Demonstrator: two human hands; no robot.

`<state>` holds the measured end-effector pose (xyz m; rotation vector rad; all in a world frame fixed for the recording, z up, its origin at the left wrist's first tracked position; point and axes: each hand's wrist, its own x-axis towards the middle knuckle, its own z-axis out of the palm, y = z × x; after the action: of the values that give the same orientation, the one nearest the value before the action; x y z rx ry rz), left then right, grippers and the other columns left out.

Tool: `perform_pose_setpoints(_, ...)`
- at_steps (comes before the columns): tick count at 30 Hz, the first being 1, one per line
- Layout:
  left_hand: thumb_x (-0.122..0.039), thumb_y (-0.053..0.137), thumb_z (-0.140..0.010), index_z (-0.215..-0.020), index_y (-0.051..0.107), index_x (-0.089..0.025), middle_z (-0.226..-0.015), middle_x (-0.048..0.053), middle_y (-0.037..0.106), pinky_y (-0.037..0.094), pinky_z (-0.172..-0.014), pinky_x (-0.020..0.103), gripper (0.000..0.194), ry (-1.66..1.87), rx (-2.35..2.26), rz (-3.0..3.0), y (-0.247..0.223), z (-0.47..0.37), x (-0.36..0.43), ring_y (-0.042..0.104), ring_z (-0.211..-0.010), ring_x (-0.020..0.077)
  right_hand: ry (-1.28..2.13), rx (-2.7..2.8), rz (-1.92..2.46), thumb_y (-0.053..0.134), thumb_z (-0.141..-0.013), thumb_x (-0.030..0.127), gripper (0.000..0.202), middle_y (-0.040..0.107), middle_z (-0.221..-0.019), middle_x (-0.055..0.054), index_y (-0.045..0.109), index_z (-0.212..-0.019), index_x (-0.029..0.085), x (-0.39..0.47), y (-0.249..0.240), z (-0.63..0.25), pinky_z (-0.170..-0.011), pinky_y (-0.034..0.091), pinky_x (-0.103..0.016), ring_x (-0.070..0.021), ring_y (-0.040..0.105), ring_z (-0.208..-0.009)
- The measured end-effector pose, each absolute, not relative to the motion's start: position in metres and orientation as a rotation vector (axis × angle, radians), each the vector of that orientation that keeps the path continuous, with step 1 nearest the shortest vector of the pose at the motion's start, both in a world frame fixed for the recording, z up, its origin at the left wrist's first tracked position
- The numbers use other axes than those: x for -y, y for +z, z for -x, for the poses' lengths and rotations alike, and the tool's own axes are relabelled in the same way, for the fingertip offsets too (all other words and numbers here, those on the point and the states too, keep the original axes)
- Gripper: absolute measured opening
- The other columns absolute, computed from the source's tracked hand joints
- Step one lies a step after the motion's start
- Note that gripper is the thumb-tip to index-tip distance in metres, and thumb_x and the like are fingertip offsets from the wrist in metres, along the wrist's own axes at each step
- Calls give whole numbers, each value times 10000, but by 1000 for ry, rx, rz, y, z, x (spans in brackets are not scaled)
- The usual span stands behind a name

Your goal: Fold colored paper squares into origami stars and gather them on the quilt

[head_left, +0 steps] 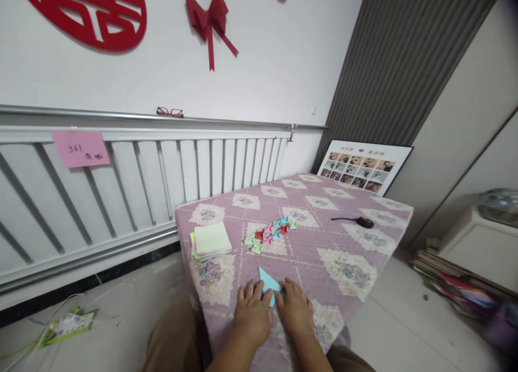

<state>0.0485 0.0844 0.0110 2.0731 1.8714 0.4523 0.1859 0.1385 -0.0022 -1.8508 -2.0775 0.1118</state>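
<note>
A light-blue piece of folded paper [268, 281] lies on the table near its front edge, a pointed corner facing away from me. My left hand [254, 307] holds its left side down, thumb and fingertips on the paper. From the right, my right hand [295, 307] pinches the other side, its fingertips hiding part of the edge. Just beyond are several small folded paper pieces [267, 229] in green, red, pink and blue, set in slanting rows. Left of them rests a stack of square paper sheets [212, 238], pale yellow on top.
A purple flowered cloth [307, 253] covers the table. Toward its right side lies a black object with a thin handle [364, 222]. A framed photo board [360, 167] leans at the far end. The white radiator [190, 167] runs along the left, with glasses [170, 113] above it.
</note>
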Motion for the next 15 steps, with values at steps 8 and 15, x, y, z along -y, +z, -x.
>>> perform_pose_setpoints(8, -444, 360, -908, -1359, 424, -345, -1478, 6, 363, 127, -1106, 537, 466, 554, -1826, -2073, 10, -48, -81, 240, -1369, 277, 218, 1994, 1840, 433, -848, 364, 324, 596, -1252, -93, 631, -1066, 229, -138, 5, -189, -962, 384, -476, -270, 512, -1197)
perform_pose_setpoints(15, -387, 394, -885, -1348, 428, -373, -1468, -11, 378, 155, -1092, 520, 464, 487, -1879, -2092, -1, -51, -89, 265, -1351, 273, 273, 1899, 1870, 433, -833, 394, 305, 611, -1234, -76, 706, -801, 260, -146, 3, -189, -909, 407, -503, -285, 537, -1162)
